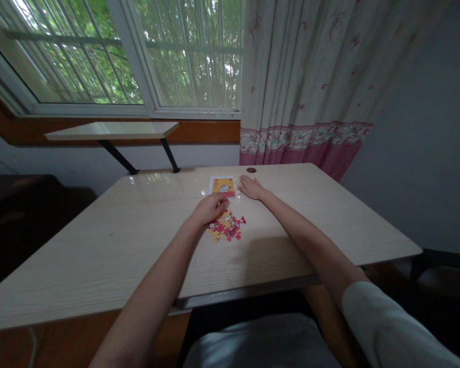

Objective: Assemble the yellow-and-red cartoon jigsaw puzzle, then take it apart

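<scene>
A small pile of red, yellow and white jigsaw puzzle pieces [230, 227] lies loose on the pale table. My left hand [210, 208] hovers at the pile's upper left edge, fingers curled in a pinch. A small pale jigsaw puzzle piece seems to be at its fingertips, partly hidden. Just beyond the pile lies a yellow and red picture card [223, 185] with a white border and a white figure on it. My right hand [251, 187] rests flat on the table to the right of the card, fingers stretched out and holding nothing.
The wooden-topped table [138, 240] has a round cable hole [251, 170] near its back edge. A raised shelf [115, 131] on black legs stands at the back left. Behind are a barred window [191, 56] and a flowered curtain [291, 76].
</scene>
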The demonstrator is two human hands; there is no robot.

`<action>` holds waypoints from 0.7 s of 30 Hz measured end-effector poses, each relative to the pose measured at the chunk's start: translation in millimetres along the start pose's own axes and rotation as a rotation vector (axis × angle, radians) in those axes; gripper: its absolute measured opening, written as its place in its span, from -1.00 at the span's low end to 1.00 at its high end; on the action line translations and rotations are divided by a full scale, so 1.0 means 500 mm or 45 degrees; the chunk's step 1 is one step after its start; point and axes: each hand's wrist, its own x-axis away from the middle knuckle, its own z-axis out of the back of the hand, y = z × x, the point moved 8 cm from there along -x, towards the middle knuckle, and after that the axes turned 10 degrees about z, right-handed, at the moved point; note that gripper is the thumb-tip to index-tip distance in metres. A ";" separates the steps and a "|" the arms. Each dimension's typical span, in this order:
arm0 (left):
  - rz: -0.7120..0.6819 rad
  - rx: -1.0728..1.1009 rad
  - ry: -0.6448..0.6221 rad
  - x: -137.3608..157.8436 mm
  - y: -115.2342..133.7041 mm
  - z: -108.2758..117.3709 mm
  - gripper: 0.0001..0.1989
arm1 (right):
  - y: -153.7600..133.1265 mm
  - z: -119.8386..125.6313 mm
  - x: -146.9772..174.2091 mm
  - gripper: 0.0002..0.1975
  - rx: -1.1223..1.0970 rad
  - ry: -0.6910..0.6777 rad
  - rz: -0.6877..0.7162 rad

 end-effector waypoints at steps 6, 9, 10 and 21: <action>0.023 -0.012 -0.020 0.001 0.000 -0.001 -0.77 | -0.003 -0.031 -0.016 -0.34 -0.028 -0.207 -0.038; 0.024 -0.021 -0.019 0.002 0.000 0.000 -0.78 | 0.000 -0.029 -0.011 -0.30 -0.034 -0.225 -0.034; 0.027 -0.025 -0.013 0.002 -0.001 0.000 -0.78 | 0.001 -0.027 -0.006 -0.29 -0.036 -0.218 -0.034; 0.043 -0.090 -0.055 0.000 -0.003 -0.006 -0.74 | 0.021 -0.009 0.069 -0.26 0.039 -0.232 -0.041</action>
